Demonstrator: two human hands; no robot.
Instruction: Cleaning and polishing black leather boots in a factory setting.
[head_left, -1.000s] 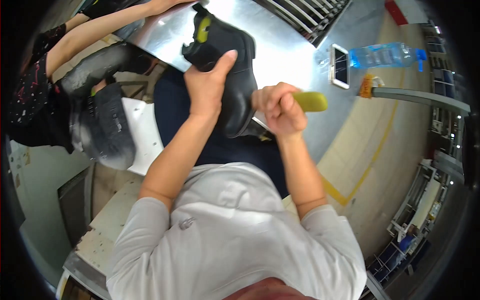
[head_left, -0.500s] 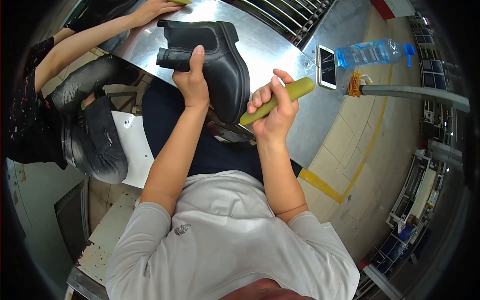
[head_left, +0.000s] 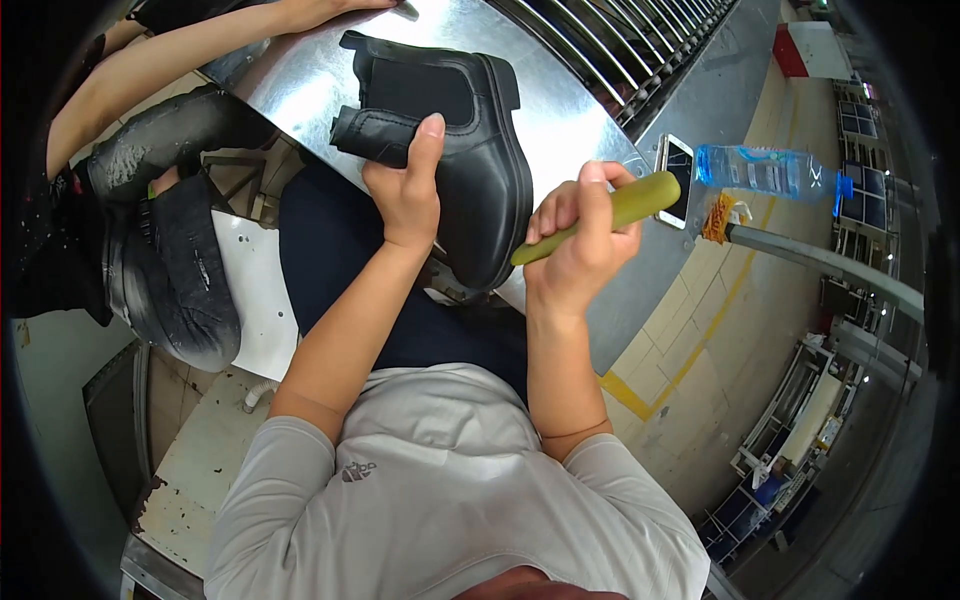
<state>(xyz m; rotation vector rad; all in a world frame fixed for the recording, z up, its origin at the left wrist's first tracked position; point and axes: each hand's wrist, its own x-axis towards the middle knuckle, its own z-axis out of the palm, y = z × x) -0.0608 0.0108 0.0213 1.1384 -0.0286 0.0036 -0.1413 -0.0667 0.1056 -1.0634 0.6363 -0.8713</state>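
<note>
Olive-green tapered bar [head_left: 646, 198], held in right hand [head_left: 583, 248], shifts along five-o'clock edge of black leather boot [head_left: 485, 192] gripped by left hand [head_left: 405, 200].

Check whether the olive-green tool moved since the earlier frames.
Yes, up and right, judged against the white phone on the table: the rounded end of the olive-green tool now overlaps the phone in view; earlier a gap showed.

A small dark logo [head_left: 358, 471] marks the light grey shirt [head_left: 470, 500].
</note>
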